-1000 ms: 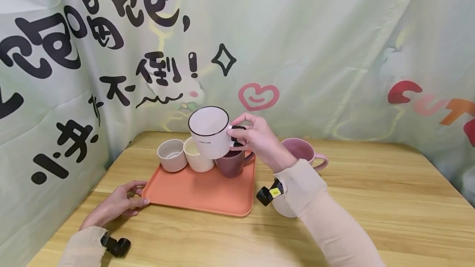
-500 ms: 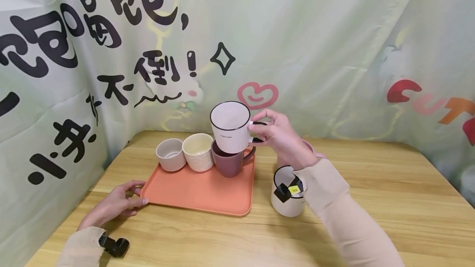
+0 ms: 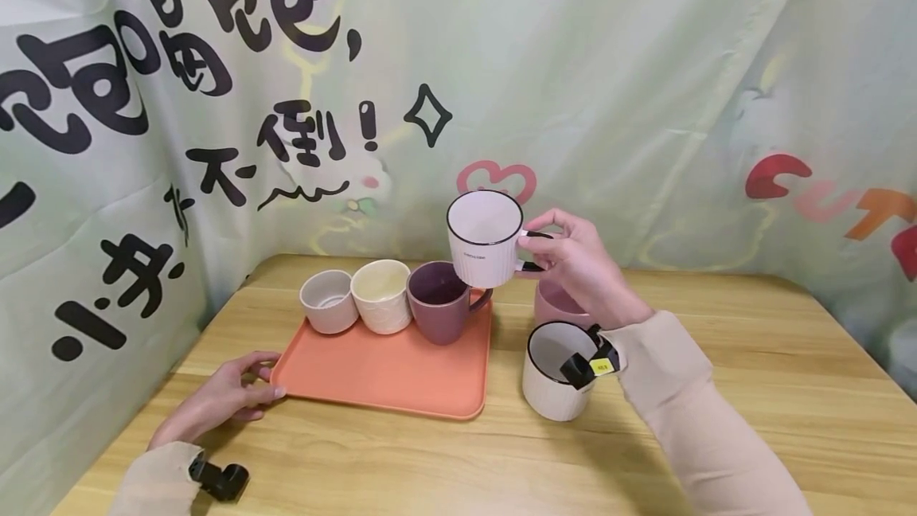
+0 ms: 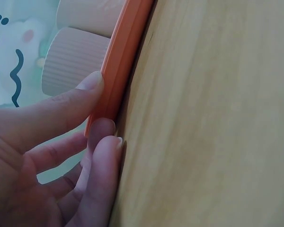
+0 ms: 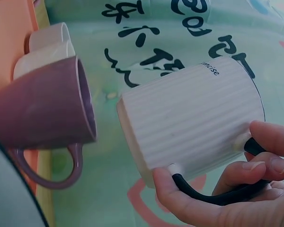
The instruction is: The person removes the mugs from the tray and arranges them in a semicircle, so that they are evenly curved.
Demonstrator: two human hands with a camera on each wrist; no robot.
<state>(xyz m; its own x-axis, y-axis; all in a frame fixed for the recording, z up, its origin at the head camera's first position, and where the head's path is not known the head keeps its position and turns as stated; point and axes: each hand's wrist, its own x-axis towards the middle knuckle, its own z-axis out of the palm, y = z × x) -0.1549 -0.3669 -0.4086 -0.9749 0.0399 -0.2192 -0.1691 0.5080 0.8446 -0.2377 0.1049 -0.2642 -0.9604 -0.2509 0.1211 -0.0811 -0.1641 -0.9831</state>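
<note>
My right hand (image 3: 579,263) pinches the black handle (image 5: 217,196) of a white ribbed mug (image 3: 483,255) with a black rim, held upright in the air past the tray's back right corner. On the left, my left hand (image 3: 215,403) grips the near left corner of an orange tray (image 3: 380,377); in the left wrist view its thumb (image 4: 61,106) lies against the tray's rim, with fingers at the lower edge. Along the tray's back stand a small grey cup (image 3: 328,310), a cream cup (image 3: 382,305) and a purple mug (image 3: 438,317), its handle to the right.
Right of the tray, a second white mug (image 3: 548,388) with a black rim stands on the wooden table (image 3: 358,460). Behind it is a pink mug (image 3: 555,305), partly hidden by my right forearm. A printed curtain (image 3: 609,102) hangs behind the table.
My right hand has carried the white mug rightward and slightly up, from over the cream cup and purple mug to the right of them. The left hand stays at the tray corner.
</note>
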